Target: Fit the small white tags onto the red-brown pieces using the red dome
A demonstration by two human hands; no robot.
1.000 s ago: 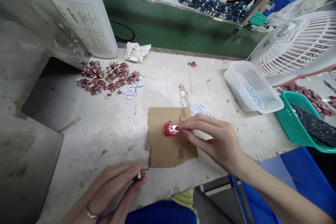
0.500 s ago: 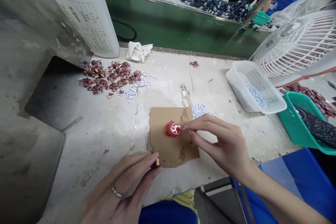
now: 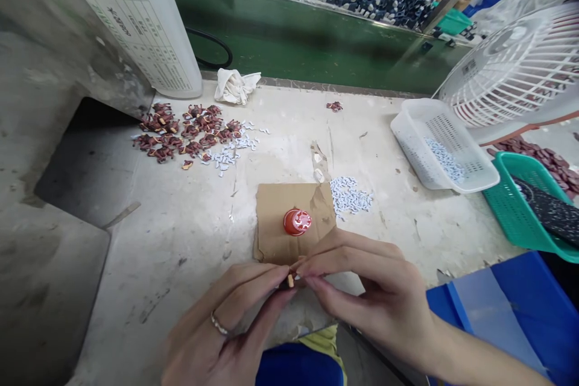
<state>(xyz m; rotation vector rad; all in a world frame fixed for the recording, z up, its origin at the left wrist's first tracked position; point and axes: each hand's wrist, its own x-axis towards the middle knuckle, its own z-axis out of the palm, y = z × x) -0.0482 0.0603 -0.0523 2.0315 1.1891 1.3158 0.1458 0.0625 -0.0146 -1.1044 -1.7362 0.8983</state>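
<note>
Between thumb and fingers, my left hand (image 3: 235,319) pinches a small dark brown figure (image 3: 290,281) with a tan patch, near the front edge of the cardboard. My right hand (image 3: 371,283) meets it from the right, its fingertips pinched at the figure; a tiny pale piece seems to show there, mostly hidden. Just beyond both hands, a small red cup (image 3: 297,222) with a glossy red and white top sits on the brown cardboard (image 3: 271,199). Small pale blue-white pieces (image 3: 350,196) lie scattered at the cardboard's right edge.
Brown figures (image 3: 165,132) and pale pieces lie at the back left, near a large white jug (image 3: 149,30) and crumpled cloth (image 3: 236,85). On the right stand a white basket (image 3: 479,180), green basket (image 3: 506,217) and fan (image 3: 520,60). People's hands show across the green divider (image 3: 280,42).
My right hand has moved from beside the red cup down and left to the figure. My left hand has shifted slightly right, still pinching it.
</note>
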